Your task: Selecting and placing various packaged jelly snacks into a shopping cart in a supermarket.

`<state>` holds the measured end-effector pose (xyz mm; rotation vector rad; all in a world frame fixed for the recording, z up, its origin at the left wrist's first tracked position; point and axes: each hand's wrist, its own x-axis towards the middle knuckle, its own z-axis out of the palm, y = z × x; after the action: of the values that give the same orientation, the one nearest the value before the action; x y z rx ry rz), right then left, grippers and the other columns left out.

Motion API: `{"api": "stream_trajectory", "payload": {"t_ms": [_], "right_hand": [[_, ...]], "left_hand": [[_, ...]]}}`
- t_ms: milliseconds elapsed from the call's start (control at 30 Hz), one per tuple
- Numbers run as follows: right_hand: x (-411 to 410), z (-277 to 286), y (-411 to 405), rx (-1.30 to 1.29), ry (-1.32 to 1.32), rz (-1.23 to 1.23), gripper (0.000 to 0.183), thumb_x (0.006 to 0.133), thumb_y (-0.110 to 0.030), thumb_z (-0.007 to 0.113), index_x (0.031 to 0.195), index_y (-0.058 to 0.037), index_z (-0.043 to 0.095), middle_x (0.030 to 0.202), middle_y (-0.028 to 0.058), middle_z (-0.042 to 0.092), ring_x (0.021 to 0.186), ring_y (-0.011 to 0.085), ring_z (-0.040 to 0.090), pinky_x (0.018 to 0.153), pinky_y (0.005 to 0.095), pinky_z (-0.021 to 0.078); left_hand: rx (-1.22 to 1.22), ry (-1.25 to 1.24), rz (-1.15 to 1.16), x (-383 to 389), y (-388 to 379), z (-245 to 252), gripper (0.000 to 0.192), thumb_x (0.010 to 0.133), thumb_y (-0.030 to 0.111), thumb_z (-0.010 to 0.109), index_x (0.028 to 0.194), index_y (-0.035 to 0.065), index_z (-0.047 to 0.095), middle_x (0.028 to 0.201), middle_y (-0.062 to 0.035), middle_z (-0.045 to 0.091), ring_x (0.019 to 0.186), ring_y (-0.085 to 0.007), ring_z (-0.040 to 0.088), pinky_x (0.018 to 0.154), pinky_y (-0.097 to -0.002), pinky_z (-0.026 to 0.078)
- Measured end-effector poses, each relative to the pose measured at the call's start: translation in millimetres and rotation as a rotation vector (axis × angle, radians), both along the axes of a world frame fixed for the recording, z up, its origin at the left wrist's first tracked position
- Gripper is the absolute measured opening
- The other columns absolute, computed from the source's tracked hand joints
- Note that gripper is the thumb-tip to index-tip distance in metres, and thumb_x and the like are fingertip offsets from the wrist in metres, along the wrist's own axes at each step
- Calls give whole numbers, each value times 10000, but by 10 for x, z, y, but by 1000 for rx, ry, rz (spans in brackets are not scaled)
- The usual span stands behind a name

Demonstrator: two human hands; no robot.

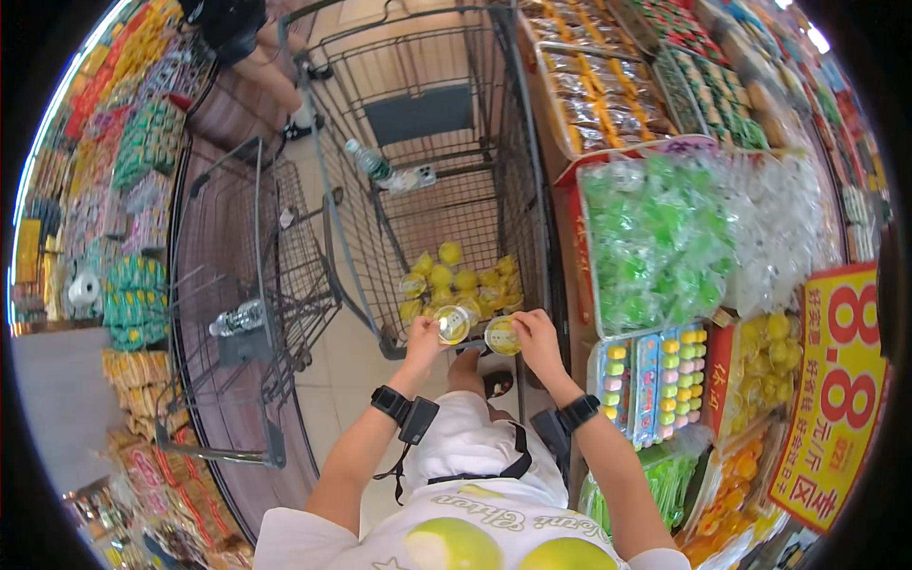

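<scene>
Pinched by its edge in my left hand (pixel 423 343) is a round, clear-lidded yellow cup (pixel 454 325), probably jelly. My right hand (pixel 538 338) grips a second yellow cup (pixel 503 337) of the same kind, a short way to the right. Both hands are above the near end of a grey wire shopping cart (pixel 420 214). Several similar yellow cups (pixel 464 280) lie heaped at that end of its basket. Farther up in the cart lie a plastic bottle (pixel 368 159) and a phone-like item (pixel 420 177).
On the right, trays hold green-wrapped packs (pixel 652 249), yellow cups (pixel 769 356) and orange cups (pixel 734 467) beside a yellow price sign (pixel 830 392). A second cart (pixel 299 242) with a bottle (pixel 239 318) stands left. A person's leg (pixel 274 85) is beyond. Snack shelves (pixel 146 142) line the far left.
</scene>
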<state>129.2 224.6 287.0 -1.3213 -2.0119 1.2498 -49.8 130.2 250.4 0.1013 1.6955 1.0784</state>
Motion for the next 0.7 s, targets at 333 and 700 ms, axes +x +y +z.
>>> {"api": "stream_trajectory", "payload": {"t_ms": [333,700], "right_hand": [[-44,-825,35,-141,-243,-112,180,756,-95,510,889,12,565,806,205,540,781,338,523,697,379,418],[429,-492,-220,-477,-6,39,217,736,-69,519,940,-5,558,693,65,559,611,112,524,557,252,434]], "left_hand": [[-100,-21,-15,48,-143,-693,123,836,118,444,921,33,421,881,-73,461,812,-168,501,637,-317,513],[-97,-213,-436,372,455,-116,192,790,126,495,965,56,458,933,-55,492,877,-157,507,714,-321,462]]}}
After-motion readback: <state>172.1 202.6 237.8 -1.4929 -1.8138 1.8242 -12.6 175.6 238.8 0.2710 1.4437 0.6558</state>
